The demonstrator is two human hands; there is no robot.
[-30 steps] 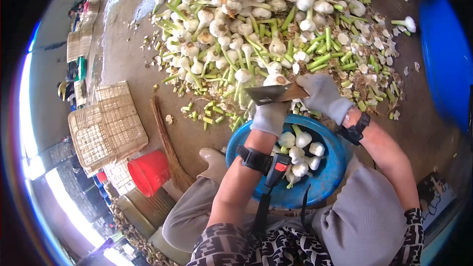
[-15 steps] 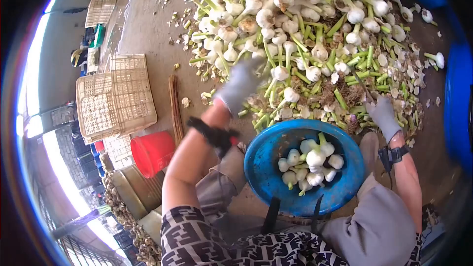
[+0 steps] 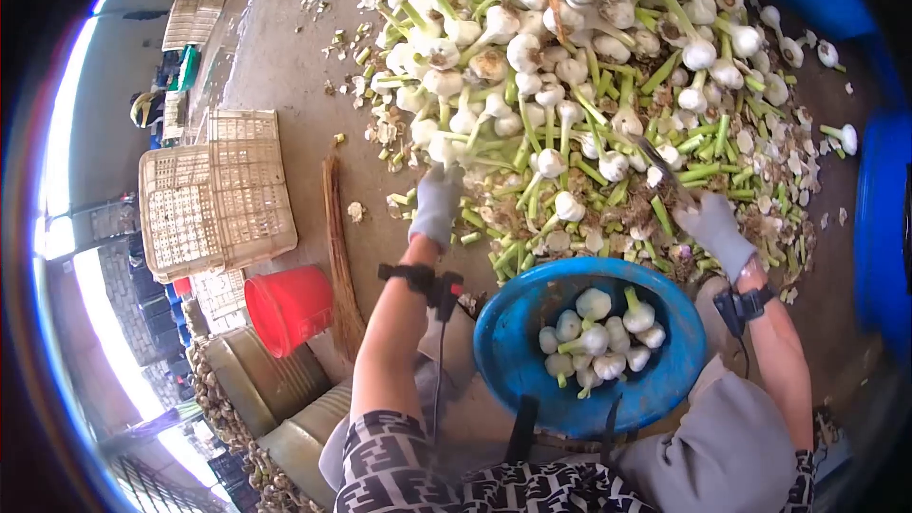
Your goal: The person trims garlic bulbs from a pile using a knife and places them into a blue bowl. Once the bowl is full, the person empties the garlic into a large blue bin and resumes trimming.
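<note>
Head view: we had our L hand [image 3: 436,206] beyond the blue basin [image 3: 513,342] & to its left, fingertips at or just by a garlic bulb [image 3: 444,147] on the pile's edge; couldn't tell if they'd closed on it. Our R hand [image 3: 714,230], beyond the basin's right side, was wrapped round the knife [image 3: 662,168] handle, blade angled out over the pile [image 3: 523,52], which spread beyond the basin. Short-stemmed bulbs [image 3: 595,339] sat inside the basin. We reckoned each bulb was light & firm, w/ papery skin prob. a bit slick thru gloves, bruisable if dropped; best hold = round the fat middle. The knife looked stiff: handle only, fingers off the edge.
</note>
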